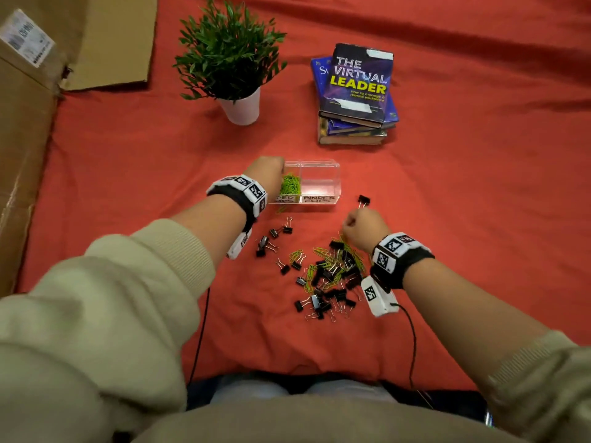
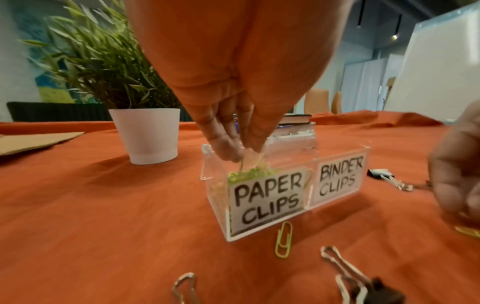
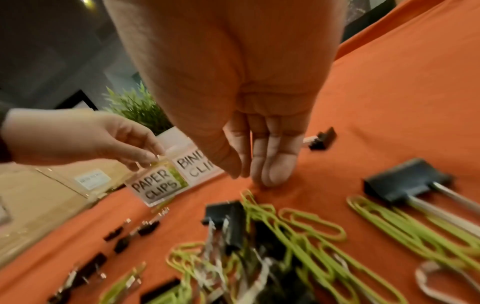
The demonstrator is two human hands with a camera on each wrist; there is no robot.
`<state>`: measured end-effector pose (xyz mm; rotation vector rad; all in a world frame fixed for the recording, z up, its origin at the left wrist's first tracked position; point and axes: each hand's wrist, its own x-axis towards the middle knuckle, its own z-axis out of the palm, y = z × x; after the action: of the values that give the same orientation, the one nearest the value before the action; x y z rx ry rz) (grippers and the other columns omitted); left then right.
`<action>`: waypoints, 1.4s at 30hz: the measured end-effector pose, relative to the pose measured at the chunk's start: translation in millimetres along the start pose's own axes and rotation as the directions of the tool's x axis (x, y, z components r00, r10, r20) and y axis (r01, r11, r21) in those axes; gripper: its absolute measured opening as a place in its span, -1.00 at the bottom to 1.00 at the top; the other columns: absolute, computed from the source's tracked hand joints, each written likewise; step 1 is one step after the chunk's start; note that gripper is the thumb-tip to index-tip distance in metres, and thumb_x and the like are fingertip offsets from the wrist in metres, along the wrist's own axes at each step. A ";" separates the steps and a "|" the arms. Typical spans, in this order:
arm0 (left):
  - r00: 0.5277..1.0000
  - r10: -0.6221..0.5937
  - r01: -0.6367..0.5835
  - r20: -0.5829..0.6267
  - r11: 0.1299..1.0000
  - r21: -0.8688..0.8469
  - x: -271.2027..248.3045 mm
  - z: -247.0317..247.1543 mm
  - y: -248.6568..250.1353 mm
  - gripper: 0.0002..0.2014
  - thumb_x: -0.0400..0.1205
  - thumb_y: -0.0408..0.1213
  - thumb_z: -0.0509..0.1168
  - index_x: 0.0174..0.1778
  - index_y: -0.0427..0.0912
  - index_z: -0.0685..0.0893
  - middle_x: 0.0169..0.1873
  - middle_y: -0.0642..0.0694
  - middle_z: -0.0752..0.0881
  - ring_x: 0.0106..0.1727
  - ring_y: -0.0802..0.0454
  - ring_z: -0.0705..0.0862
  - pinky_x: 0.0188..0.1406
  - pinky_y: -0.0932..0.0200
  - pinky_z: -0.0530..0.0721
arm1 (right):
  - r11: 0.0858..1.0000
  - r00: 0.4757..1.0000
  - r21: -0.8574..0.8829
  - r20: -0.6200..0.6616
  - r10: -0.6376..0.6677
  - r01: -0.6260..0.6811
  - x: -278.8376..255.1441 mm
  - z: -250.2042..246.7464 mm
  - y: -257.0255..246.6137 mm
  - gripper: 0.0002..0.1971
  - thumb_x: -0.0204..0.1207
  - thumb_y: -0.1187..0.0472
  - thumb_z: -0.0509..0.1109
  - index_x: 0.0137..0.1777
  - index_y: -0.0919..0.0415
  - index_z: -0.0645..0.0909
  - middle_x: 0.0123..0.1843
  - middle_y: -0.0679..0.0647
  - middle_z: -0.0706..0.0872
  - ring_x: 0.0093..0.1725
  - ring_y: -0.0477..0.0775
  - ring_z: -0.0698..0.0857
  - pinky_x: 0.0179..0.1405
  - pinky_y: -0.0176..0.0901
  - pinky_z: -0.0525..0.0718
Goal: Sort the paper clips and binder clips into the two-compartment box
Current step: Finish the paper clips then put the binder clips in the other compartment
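A clear two-compartment box (image 1: 311, 162) stands mid-cloth, labelled PAPER CLIPS on the left and BINDER CLIPS on the right (image 2: 337, 181). Green paper clips (image 1: 290, 184) fill part of the left compartment; the right one looks empty. My left hand (image 2: 241, 152) hovers over the left compartment and pinches a green paper clip. My right hand (image 3: 246, 176) points its straight fingers down onto the cloth at the far edge of the mixed pile (image 1: 332, 273) of black binder clips and green paper clips, with nothing seen between them. A lone binder clip (image 1: 364, 200) lies right of the box.
A potted plant (image 1: 233, 59) and a stack of books (image 1: 355, 91) stand behind the box. Cardboard (image 1: 32, 123) lines the left edge. One paper clip (image 2: 283, 239) lies just in front of the box. A few binder clips (image 1: 271, 238) are scattered left of the pile.
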<state>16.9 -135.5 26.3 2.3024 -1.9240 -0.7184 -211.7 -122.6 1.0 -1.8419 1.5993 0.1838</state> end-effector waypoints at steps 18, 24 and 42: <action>0.999 0.041 -0.049 0.034 0.962 0.268 -54.2 61.0 15.9 -0.71 0.55 -0.62 0.14 0.15 -0.38 0.58 0.17 -0.30 0.56 0.20 -0.29 0.60 0.06 -0.16 0.63 | 0.964 0.988 -0.220 0.041 -0.146 0.151 -0.9 34.9 10.7 -0.84 0.53 0.37 0.29 0.01 0.37 0.67 0.05 0.26 0.73 0.01 0.24 0.71 0.07 0.04 0.72; 1.000 0.018 -0.017 0.001 0.964 0.266 -51.7 66.0 17.9 -0.70 0.55 -0.63 0.12 0.18 -0.39 0.55 0.17 -0.32 0.59 0.19 -0.31 0.62 0.04 -0.15 0.63 | 0.971 0.985 -0.176 0.080 -0.152 0.164 -0.3 33.7 12.5 -0.76 0.52 0.45 0.25 0.14 0.32 0.61 0.19 0.22 0.61 0.17 0.24 0.65 0.18 -0.06 0.62; 0.975 0.165 -0.143 0.148 0.979 -0.145 -81.4 88.2 70.0 -0.78 0.73 -0.23 -0.01 0.06 -0.21 0.53 -0.25 -0.11 0.68 -0.28 -0.03 0.61 -0.41 0.18 0.49 | 0.571 0.961 0.786 0.276 0.021 -0.238 -14.7 -24.3 61.4 -0.86 0.59 0.28 0.25 -0.10 0.32 0.61 -0.31 0.06 0.57 -0.43 -0.05 0.50 -0.47 -0.28 0.48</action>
<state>-90.3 -52.3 -3.6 2.0480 -2.0231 -1.0067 -279.3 -125.1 2.8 -0.9213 1.3051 -0.2459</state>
